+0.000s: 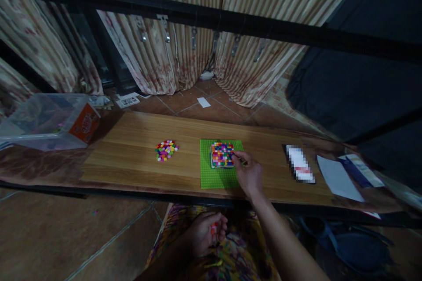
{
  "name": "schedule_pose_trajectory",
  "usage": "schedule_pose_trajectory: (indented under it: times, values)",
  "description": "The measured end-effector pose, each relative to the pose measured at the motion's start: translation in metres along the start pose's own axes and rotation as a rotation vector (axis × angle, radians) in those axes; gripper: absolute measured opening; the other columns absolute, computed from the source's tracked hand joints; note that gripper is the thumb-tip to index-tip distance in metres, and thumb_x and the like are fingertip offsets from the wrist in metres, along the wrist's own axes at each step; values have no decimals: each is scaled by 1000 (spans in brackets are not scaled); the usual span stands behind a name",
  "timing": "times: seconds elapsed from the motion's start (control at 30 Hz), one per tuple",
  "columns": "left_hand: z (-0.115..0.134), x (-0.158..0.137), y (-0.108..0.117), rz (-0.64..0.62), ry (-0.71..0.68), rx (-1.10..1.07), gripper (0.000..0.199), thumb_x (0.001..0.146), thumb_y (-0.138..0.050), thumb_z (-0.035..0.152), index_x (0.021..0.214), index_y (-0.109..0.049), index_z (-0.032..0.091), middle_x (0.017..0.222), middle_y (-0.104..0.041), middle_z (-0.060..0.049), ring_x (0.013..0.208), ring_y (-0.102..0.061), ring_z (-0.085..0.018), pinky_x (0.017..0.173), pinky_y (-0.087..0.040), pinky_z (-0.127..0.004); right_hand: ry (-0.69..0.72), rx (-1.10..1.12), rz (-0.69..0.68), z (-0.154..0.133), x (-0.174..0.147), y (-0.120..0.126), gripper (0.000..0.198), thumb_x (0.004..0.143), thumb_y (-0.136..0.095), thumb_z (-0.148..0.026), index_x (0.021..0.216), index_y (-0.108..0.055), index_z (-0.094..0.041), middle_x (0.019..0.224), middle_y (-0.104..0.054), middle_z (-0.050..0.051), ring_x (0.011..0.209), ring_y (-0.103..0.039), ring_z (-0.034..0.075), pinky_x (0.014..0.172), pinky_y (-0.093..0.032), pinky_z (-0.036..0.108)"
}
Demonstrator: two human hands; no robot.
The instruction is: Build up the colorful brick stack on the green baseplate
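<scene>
My right hand (249, 174) is at the right edge of a low block of many-coloured small toy bricks (221, 154). Its thumb and fingertips are pinched together over the block's side; whatever is between them is too small to make out. The block sits on a green studded baseplate (207, 178) on the wooden board. Down over my lap, my left hand (204, 232) is palm up with curled fingers, cupping a few red and orange small bricks (214, 228). Left of the baseplate lies a flat pile of loose coloured bricks (165, 150).
A clear plastic bin (49, 118) with an orange label stands at the far left. To the right lie a phone-like item (300, 164) with a blurred face and a white paper sheet (339, 178). A dark rail (211, 11) crosses above, before striped curtains (184, 61).
</scene>
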State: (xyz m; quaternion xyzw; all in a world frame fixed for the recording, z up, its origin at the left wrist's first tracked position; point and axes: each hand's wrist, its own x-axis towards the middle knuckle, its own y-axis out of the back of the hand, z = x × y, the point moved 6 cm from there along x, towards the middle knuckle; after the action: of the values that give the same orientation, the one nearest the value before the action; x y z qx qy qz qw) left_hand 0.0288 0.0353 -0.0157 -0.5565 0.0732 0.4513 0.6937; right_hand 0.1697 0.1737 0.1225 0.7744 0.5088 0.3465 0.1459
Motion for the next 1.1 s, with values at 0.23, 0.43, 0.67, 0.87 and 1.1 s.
schedule_pose_trajectory:
  times: [0.23, 0.43, 0.67, 0.87, 1.1]
  values:
    - [0, 1, 1, 5, 0, 0, 23, 80, -62, 33, 80, -65, 10, 71, -61, -4, 60, -56, -9, 60, -40, -21, -51, 21, 66, 9, 5, -6, 23, 76, -61, -38, 86, -69, -19, 86, -67, 7, 84, -59, 21, 79, -44, 35]
    - [1, -1, -2, -1, 9, 4, 22, 81, -60, 32, 80, -65, 10, 71, -61, -5, 60, -56, -9, 59, -39, -21, -112, 115, 27, 15, 6, -13, 24, 75, -63, -39, 86, -69, -19, 86, -66, 6, 76, -59, 18, 73, -46, 32]
    - [1, 0, -1, 5, 19, 12, 23, 80, -60, 33, 81, -65, 10, 72, -61, -5, 61, -56, -10, 61, -39, -22, -28, 74, -17, 5, 8, -13, 19, 78, -60, -34, 87, -68, -19, 86, -63, 5, 77, -58, 17, 73, -46, 30]
    - [-1, 2, 1, 31, 45, 11, 25, 82, -57, 34, 80, -64, 10, 71, -60, -4, 60, -54, -9, 62, -39, -22, -30, 53, -29, 4, 8, -14, 21, 79, -59, -34, 89, -67, -18, 87, -63, 6, 76, -57, 18, 72, -46, 30]
    - [-5, 8, 8, 99, 106, 0, 39, 89, -42, 45, 89, -61, 11, 77, -63, -7, 65, -59, -13, 65, -41, -25, -5, 127, 27, -17, -22, 10, 22, 87, -51, -35, 93, -65, -19, 91, -64, 5, 86, -58, 18, 78, -45, 30]
